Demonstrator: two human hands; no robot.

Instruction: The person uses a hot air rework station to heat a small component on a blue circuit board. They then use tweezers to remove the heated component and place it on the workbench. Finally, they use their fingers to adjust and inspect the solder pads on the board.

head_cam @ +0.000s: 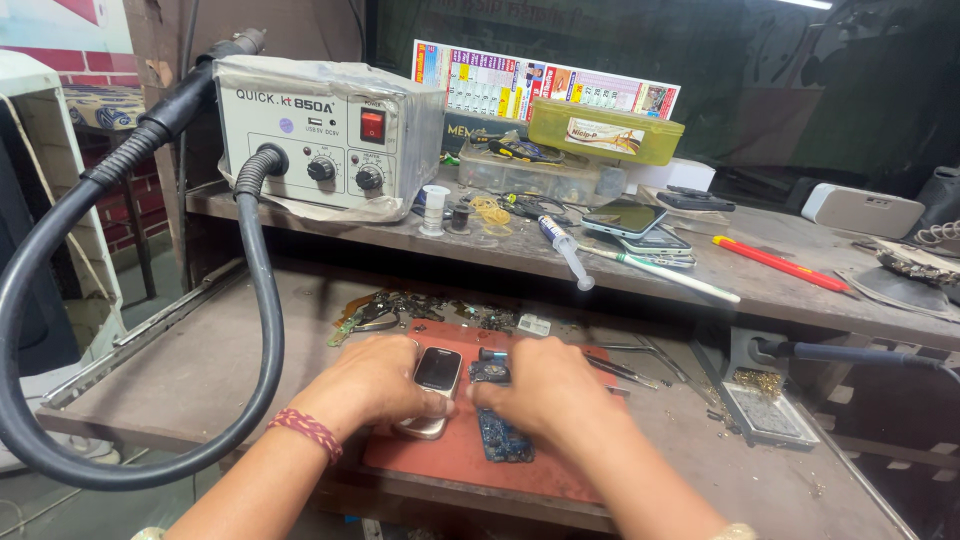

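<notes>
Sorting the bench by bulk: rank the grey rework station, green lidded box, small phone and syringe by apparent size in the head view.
1. Grey rework station
2. Green lidded box
3. Small phone, held in the left hand, and syringe: look alike, and the phone is nearer the camera, so unranked.

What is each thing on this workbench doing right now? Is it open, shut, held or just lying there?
Left hand: gripping the small silver phone, screen up.
Right hand: resting on the blue circuit board.
Red work mat: flat under both.
Grey hot-air station: red switch dark, whether it is on is unclear.
Green plastic box: lid shut.
Syringe: lying at the shelf edge.
Red pen: lying flat.
</notes>
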